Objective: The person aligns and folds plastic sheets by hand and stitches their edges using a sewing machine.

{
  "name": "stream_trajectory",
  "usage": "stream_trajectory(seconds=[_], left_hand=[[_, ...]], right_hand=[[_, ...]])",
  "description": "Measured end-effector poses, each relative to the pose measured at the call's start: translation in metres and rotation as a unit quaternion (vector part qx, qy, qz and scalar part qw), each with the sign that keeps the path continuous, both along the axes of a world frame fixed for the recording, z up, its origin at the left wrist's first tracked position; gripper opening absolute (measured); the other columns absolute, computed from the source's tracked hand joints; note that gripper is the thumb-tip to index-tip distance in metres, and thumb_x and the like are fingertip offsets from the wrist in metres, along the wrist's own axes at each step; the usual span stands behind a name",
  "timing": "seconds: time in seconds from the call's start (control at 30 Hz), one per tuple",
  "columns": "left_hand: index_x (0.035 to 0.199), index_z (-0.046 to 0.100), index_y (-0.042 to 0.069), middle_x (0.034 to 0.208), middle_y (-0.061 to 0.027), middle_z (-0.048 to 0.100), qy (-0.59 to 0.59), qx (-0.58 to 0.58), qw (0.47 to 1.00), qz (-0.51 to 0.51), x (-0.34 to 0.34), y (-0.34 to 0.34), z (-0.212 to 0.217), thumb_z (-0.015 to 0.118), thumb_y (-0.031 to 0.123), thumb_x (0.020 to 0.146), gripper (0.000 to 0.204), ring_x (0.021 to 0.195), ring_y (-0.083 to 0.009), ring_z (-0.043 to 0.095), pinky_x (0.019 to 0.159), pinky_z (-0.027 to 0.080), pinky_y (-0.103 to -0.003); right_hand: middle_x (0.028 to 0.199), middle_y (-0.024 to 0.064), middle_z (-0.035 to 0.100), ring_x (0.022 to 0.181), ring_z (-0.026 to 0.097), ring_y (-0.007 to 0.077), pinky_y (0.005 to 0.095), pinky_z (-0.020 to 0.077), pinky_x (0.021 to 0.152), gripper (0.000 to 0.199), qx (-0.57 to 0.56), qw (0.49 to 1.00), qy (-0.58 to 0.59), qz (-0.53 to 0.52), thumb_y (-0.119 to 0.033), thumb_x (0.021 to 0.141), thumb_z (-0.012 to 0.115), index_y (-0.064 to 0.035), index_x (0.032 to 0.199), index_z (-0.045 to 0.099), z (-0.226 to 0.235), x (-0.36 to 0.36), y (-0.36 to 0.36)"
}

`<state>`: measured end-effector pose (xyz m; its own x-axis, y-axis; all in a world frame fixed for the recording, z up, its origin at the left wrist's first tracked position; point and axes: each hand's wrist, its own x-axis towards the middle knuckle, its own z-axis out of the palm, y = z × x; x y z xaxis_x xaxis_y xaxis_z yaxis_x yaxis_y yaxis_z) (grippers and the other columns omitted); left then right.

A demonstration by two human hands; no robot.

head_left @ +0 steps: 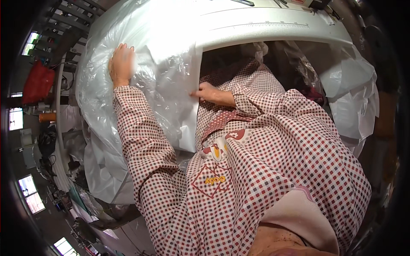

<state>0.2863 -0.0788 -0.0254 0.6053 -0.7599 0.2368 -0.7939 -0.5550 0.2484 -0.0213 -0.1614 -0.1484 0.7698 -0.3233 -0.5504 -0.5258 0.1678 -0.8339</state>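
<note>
Clear, wrinkled plastic sheeting (164, 72) drapes over the left part of the white worktable and hangs down past its front edge. My left hand (121, 65) lies on top of this sheeting, fingers stretched out and slightly blurred. Lower and to the right, in front of the table edge, my right hand (210, 94) has its fingertips closed on the sheeting's straight right edge. Part of those fingertips is lost behind the film. Both arms wear checked sleeves.
A ruler scale (277, 24) runs along the white worktable (230, 36). Small tools lie at its far edge. More plastic film (352, 85) hangs at the right. A red bag-like item (39, 83) is at far left, near a metal rack.
</note>
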Motion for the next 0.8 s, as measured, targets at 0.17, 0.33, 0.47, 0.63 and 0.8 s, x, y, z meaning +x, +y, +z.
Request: stream_trajectory(seconds=[0.17,0.33,0.47,0.63,0.8], left_hand=[[0.131,0.059,0.008,0.142,-0.0092,0.052,0.004,-0.034,0.999,-0.024,0.006,0.018,-0.005,0.048,0.050,0.097,0.055,0.134,-0.0267,0.044,0.114,0.028,-0.044],[0.128,0.061,0.006,0.137,-0.0103,0.056,-0.063,-0.081,0.993,-0.056,0.008,0.045,-0.012,0.048,0.038,0.099,0.044,0.129,-0.0280,0.050,0.111,0.033,-0.044],[0.128,0.060,0.005,0.137,-0.0133,0.056,-0.068,-0.065,0.995,-0.039,0.004,0.053,-0.006,0.049,0.032,0.100,0.041,0.128,-0.0294,0.051,0.108,0.037,-0.044],[0.128,0.059,0.003,0.139,-0.0174,0.052,0.008,-0.044,0.999,-0.017,-0.039,0.059,0.033,0.051,0.025,0.099,0.037,0.130,-0.0303,0.049,0.109,0.037,-0.042],[0.127,0.059,0.002,0.134,-0.0180,0.057,0.039,-0.138,0.987,-0.071,-0.141,0.052,0.081,0.052,0.017,0.098,0.034,0.128,-0.0305,0.052,0.110,0.037,-0.041]], right_hand=[[0.076,0.0039,0.060,0.069,0.053,0.0120,0.0284,0.0445,0.063,0.030,0.046,0.935,-0.241,0.255,-0.027,0.093,0.058,0.0016,0.089,0.065,0.075,-0.037,-0.004],[0.059,-0.0025,0.051,0.052,0.040,0.0085,0.0269,0.0313,0.046,0.036,0.113,0.911,-0.353,0.181,-0.028,0.098,0.054,-0.0025,0.075,0.066,0.130,-0.100,-0.017],[0.063,0.0049,0.059,0.057,0.054,0.0161,0.0312,0.0423,0.053,0.031,-0.044,0.985,-0.091,0.143,-0.025,0.090,0.053,-0.0002,0.078,0.068,0.076,-0.108,-0.025],[0.086,0.0196,0.066,0.071,0.064,0.0282,0.0357,0.0495,0.064,0.027,-0.439,0.868,-0.230,-0.017,-0.018,0.091,0.057,0.0056,0.100,0.064,0.101,-0.090,-0.030],[0.101,0.0171,0.064,0.083,0.067,0.0226,0.0347,0.0532,0.066,0.038,-0.221,0.931,-0.277,-0.084,-0.014,0.093,0.058,0.0053,0.125,0.054,0.128,-0.067,-0.022]])
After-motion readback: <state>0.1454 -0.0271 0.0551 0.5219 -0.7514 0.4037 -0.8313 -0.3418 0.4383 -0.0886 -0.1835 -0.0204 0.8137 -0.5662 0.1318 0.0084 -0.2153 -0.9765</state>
